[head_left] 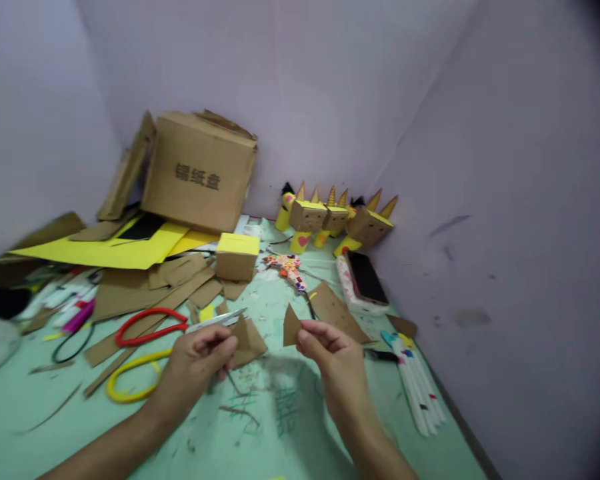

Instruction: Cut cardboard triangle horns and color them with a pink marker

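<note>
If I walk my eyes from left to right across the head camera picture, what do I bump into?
Purple marker, red scissor handle, left hand, left hand's cardboard piece, right hand's cardboard triangle, right hand, white markers.

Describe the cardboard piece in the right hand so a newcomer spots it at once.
Start at the green table, then find the right hand above it. It pinches a small, pointed brown cardboard piece, tip up. Its lookalike is in the left hand; this one's in the right.
</note>
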`<state>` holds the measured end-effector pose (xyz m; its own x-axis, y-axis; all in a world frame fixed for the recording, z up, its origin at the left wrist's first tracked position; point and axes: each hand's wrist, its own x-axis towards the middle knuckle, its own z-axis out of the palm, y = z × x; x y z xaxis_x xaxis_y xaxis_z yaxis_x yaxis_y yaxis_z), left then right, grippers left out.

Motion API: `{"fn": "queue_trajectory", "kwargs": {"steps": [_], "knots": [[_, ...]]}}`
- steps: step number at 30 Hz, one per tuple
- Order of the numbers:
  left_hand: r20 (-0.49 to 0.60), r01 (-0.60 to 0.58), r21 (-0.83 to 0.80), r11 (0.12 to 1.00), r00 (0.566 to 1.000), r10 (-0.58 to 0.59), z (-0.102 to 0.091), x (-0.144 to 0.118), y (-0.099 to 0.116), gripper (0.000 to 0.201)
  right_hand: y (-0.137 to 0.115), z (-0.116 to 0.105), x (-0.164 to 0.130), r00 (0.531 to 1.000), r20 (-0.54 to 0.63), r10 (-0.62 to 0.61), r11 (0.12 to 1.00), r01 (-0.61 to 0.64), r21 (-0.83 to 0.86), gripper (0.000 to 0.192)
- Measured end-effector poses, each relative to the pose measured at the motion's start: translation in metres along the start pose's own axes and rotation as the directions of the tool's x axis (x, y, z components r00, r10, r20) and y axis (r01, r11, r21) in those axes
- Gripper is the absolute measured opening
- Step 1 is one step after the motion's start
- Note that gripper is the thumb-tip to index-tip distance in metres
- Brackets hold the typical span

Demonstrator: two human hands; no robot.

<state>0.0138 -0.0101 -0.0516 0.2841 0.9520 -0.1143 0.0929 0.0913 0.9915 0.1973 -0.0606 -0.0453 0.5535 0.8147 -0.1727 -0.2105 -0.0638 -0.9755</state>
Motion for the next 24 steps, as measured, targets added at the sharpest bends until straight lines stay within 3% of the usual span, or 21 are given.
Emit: {"fn": "queue_trajectory", "kwargs": {"steps": [3,6,11,24], "knots": [[-0.04,0.016,-0.052,0.998,0.999,-0.018,0.002,-0.005,0.0,0.025,0.024,0.035,-0.013,0.994,0.071,0.08,0.991,-0.087,0.098,0.022],[-0.042,0.048,-0.083,0.995,0.998,-0.052,0.002,-0.006,-0.002,0.024,0.038,0.047,-0.016,0.994,0.095,0.054,0.988,-0.067,0.14,0.025],[-0.038,0.074,-0.067,0.995,0.996,-0.077,0.002,-0.002,-0.006,0.026,0.04,0.048,-0.019,0.982,0.185,0.025,0.986,-0.056,0.159,0.026],[-0.014,0.043,-0.059,0.997,0.999,-0.044,0.009,-0.003,-0.007,0.031,0.037,0.047,-0.022,0.956,0.286,0.056,0.956,-0.134,0.26,0.022]]}}
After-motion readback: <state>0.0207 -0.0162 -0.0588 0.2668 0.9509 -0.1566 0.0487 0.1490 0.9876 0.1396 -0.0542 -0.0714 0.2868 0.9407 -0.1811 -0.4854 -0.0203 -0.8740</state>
